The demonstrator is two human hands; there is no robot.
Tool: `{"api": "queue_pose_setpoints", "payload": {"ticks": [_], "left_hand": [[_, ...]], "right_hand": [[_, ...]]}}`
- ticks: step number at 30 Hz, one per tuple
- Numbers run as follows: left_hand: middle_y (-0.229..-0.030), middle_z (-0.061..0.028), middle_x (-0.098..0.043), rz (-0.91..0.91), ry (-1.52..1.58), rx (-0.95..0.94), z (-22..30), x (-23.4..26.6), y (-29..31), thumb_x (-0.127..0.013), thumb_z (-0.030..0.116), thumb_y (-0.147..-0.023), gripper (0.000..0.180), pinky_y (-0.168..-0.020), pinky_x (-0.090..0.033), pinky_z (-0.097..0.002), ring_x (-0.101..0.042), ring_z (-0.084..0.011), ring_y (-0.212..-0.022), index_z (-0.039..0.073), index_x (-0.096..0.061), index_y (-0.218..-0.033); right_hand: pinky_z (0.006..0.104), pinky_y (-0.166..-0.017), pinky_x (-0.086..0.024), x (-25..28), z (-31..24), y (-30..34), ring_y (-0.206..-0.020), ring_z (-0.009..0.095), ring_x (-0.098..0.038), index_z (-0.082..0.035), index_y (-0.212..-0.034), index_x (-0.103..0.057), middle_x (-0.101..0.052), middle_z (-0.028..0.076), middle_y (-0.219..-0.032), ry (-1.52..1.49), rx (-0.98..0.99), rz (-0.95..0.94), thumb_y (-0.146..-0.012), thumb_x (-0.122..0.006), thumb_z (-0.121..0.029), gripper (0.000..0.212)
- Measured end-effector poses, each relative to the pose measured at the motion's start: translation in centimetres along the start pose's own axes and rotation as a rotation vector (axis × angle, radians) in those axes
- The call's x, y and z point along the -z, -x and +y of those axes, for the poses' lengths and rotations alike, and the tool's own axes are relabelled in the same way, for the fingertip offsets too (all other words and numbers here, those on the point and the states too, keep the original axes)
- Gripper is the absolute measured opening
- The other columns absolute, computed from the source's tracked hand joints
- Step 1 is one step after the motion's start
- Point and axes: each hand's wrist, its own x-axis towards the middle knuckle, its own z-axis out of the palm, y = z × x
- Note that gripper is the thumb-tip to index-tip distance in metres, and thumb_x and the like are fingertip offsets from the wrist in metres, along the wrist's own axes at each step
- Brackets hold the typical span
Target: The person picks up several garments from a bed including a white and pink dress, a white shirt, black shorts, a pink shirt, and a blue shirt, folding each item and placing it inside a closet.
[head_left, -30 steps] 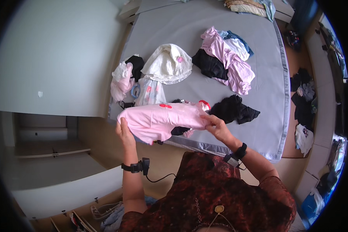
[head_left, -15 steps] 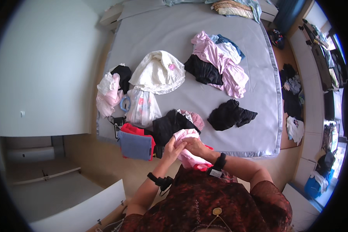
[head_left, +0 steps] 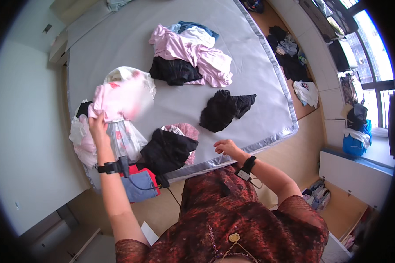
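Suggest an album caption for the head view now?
Left hand holds a pink garment over the bed; right hand empty.

A pale wall (head_left: 35,122) stands left of the grey bed (head_left: 114,44); right, white cabinets (head_left: 332,107) line beige floor (head_left: 300,144) beneath bright windows (head_left: 374,46).

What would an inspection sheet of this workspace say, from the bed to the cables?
Surface: shiny-edged grey bed.
Things in hand: pink garment, partly blurred, overlapping a white garment in view.
Clutter: lilac garment, crumpled black garment and dark heap on the bed.
Hands: left hand grips the pink garment; right hand is empty, loosely curled.
Cables: dark cable near the left wristband; light cable loops by the right wristband.
Surroundings: window, blue bag and floor clothes at right.
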Motion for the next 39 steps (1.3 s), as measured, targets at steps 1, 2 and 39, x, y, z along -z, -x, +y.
{"api": "queue_pose_setpoints", "payload": {"ticks": [1,2,39], "left_hand": [[-0.105,-0.0106,-0.058,0.064,-0.043,0.165,1.1,-0.4,0.3,-0.060,0.011,-0.080,0.042,-0.088,-0.042,-0.0296,-0.058,-0.0218,-0.098,-0.003,-0.051,-0.119],[-0.109,-0.0086,-0.057,0.040,-0.088,0.155,-0.9,0.3,-0.2,-0.060,0.018,-0.082,0.045,-0.089,-0.041,-0.0303,-0.059,-0.0234,-0.098,-0.001,-0.050,-0.121],[-0.116,-0.0139,-0.060,-0.533,0.525,0.642,-4.8,-18.0,21.7,-0.046,0.017,-0.090,0.035,-0.095,-0.044,-0.0369,-0.058,-0.0253,-0.104,-0.006,-0.056,-0.115]], "right_hand": [[0.0267,-0.064,-0.048,1.3,1.2,-0.8,-0.074,0.015,-0.064,-0.003,-0.102,-0.064,-0.067,0.006,-0.081,-0.012,-0.005,0.009,-0.083,-0.055,-0.021,0.028],[0.0271,-0.064,-0.048,2.8,2.1,-2.0,-0.075,0.015,-0.063,-0.005,-0.104,-0.063,-0.066,0.004,-0.083,-0.131,-0.031,0.091,-0.082,-0.056,-0.022,0.028],[0.0344,-0.098,-0.039,13.0,-6.6,2.5,-0.114,0.019,-0.050,-0.003,-0.128,-0.048,-0.054,0.008,-0.125,-0.500,0.281,-0.894,-0.082,-0.055,-0.012,0.047]]}}
